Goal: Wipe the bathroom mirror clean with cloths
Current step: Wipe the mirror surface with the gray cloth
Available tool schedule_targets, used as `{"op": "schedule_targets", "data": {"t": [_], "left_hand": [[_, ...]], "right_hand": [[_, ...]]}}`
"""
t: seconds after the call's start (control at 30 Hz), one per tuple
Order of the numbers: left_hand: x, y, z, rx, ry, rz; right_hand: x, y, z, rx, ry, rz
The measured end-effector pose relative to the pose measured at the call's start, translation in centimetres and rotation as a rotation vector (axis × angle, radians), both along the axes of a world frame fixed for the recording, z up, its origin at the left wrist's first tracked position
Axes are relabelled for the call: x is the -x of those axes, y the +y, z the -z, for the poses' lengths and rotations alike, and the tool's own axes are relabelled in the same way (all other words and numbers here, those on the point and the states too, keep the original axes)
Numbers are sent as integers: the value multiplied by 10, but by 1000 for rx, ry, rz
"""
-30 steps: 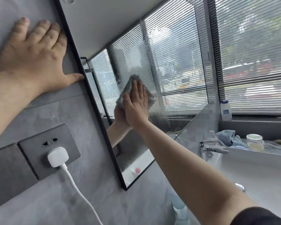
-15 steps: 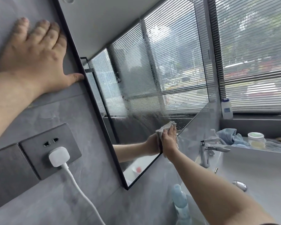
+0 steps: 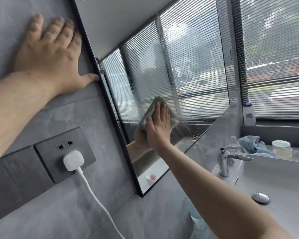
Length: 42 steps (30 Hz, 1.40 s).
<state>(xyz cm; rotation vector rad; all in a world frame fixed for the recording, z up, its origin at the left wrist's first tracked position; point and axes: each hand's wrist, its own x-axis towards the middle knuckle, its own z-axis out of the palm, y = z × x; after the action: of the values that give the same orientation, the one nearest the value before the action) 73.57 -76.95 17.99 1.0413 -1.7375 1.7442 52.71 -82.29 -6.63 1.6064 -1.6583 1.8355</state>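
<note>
A black-framed mirror (image 3: 193, 69) hangs on the grey wall and reflects window blinds; a wet, streaky band runs down its middle. My right hand (image 3: 158, 128) lies flat with straight fingers on a grey cloth (image 3: 173, 119), pressing it against the lower middle of the glass. The cloth's edges stick out above and to the right of the fingers. My left hand (image 3: 50, 54) rests spread flat on the wall just left of the mirror's frame, thumb touching the frame.
Below my left arm, a wall socket (image 3: 64, 149) holds a white plug (image 3: 73, 160) with a cable hanging down. At the right are a white basin (image 3: 283, 178), a chrome tap (image 3: 228, 159), a blue cloth (image 3: 250, 144), a jar (image 3: 281, 149) and a white bottle (image 3: 248, 114).
My right hand with the cloth went from mid-mirror down to the bottom edge, then came back up to the lower middle. My left hand stayed on the wall.
</note>
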Motion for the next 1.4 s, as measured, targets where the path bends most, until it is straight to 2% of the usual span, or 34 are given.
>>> {"op": "schedule_targets", "data": {"t": [0.1,0.23,0.43,0.7,0.8,1.13,1.4], "left_hand": [[1,3,0,-9,4,-7],[1,5,1,-5,6,-30],[1,8,0,-27,22,-46],[3,15,1,-49,16,-67],[4,19,1,-61,20,-83],[3,24,1,-95,18,-125],[3,22,2,-87,33,-162]], "right_hand": [[-31,18,-18,58,111,-117],[-54,31,0,117,227,-149],[-86,48,57,70,127,-160],[-109,56,134,-65,-172,-72],[-110,61,134,-128,-270,-141],[-106,60,126,-127,-537,-213],[-40,19,41,-121,-418,-121]]}}
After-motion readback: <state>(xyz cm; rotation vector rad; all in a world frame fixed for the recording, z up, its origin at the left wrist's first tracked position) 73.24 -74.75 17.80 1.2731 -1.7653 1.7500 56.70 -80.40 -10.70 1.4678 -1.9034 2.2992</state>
